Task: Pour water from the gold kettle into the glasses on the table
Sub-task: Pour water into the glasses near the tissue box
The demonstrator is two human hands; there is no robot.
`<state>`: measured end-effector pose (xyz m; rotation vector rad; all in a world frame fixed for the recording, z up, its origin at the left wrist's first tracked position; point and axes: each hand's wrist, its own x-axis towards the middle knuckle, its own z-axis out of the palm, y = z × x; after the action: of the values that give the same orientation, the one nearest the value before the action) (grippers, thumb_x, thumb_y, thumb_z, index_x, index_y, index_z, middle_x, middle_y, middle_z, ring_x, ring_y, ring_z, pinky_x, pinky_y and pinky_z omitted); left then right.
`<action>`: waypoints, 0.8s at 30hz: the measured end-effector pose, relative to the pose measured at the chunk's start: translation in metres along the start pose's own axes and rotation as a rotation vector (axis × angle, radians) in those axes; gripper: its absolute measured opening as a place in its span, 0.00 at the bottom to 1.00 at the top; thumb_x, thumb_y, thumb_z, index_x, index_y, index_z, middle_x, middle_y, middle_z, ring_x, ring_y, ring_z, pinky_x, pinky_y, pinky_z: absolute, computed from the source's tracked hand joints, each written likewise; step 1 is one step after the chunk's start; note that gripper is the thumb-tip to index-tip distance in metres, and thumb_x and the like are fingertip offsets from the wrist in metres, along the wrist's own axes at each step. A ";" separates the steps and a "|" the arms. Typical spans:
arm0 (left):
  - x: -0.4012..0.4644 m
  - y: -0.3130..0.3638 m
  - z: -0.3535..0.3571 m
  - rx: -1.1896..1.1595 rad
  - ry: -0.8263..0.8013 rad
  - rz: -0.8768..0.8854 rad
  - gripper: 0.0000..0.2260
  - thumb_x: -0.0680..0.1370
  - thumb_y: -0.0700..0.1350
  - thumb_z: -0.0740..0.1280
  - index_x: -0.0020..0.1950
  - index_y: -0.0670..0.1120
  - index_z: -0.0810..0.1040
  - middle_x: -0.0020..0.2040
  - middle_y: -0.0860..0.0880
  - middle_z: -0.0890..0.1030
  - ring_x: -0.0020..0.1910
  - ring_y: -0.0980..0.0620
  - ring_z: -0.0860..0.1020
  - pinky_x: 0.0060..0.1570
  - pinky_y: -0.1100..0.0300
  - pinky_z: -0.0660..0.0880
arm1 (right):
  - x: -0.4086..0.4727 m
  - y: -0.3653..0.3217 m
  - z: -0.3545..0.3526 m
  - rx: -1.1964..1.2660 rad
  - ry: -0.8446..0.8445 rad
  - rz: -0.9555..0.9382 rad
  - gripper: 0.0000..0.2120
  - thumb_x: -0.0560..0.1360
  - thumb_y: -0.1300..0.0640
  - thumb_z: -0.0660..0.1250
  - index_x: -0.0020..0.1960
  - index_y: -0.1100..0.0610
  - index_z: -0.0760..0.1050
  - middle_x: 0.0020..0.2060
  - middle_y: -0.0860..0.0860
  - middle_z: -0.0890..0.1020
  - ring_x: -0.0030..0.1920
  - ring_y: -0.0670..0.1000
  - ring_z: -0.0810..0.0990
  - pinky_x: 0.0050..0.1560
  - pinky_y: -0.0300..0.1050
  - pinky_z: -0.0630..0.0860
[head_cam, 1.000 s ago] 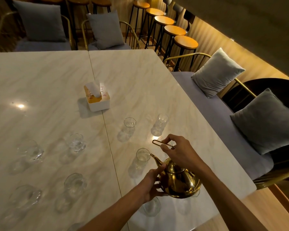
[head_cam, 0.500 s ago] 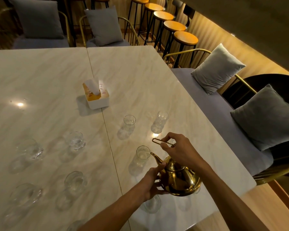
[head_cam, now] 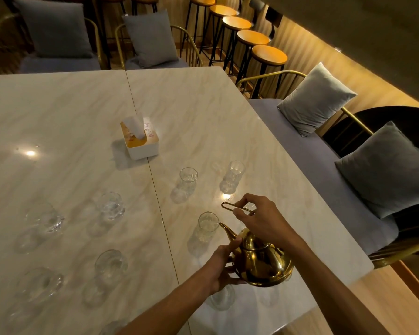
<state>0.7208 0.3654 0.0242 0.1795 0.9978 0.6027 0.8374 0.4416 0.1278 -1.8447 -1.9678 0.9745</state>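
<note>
The gold kettle [head_cam: 264,264] hangs tilted over the marble table [head_cam: 203,112], its spout tip at the rim of a clear glass [head_cam: 206,226]. My right hand [head_cam: 261,222] grips the kettle's thin wire handle from above. My left hand [head_cam: 224,264] holds the kettle's body on its left side, thumb by the spout base. Two more glasses [head_cam: 188,181] [head_cam: 232,176] stand farther back. Several glasses stand on the left half, such as the glass [head_cam: 111,205]. Another glass [head_cam: 223,297] is partly hidden under the kettle and my left wrist.
A white tissue box [head_cam: 140,140] sits near the seam between the two table tops. A grey bench with cushions [head_cam: 385,170] runs along the right edge. Chairs with cushions [head_cam: 150,37] and bar stools [head_cam: 266,55] stand beyond the far edge.
The kettle and both hands have stayed at the same glass, with the spout held at its rim. The view has shifted slightly.
</note>
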 end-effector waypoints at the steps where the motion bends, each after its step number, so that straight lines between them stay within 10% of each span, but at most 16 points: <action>1: 0.000 0.000 0.000 0.002 0.000 0.001 0.23 0.71 0.59 0.72 0.60 0.47 0.74 0.62 0.41 0.77 0.61 0.39 0.77 0.57 0.41 0.79 | 0.000 0.000 0.000 0.000 0.001 0.000 0.07 0.77 0.48 0.71 0.53 0.49 0.80 0.60 0.48 0.82 0.43 0.45 0.81 0.41 0.37 0.75; 10: 0.001 0.001 -0.001 0.024 0.006 0.008 0.21 0.74 0.58 0.71 0.60 0.48 0.74 0.61 0.42 0.77 0.61 0.39 0.77 0.58 0.41 0.79 | -0.003 0.000 0.001 0.014 0.021 0.004 0.07 0.77 0.47 0.71 0.53 0.48 0.79 0.56 0.48 0.83 0.41 0.46 0.82 0.51 0.51 0.82; 24: 0.009 0.003 0.000 0.078 0.098 0.050 0.33 0.68 0.58 0.78 0.66 0.46 0.71 0.60 0.44 0.79 0.58 0.42 0.78 0.52 0.41 0.81 | -0.022 0.013 -0.010 0.172 0.069 0.024 0.06 0.78 0.50 0.69 0.54 0.48 0.77 0.47 0.45 0.82 0.40 0.50 0.84 0.42 0.45 0.82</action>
<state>0.7230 0.3731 0.0184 0.2466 1.1157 0.6236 0.8569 0.4228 0.1323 -1.7867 -1.7669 1.0381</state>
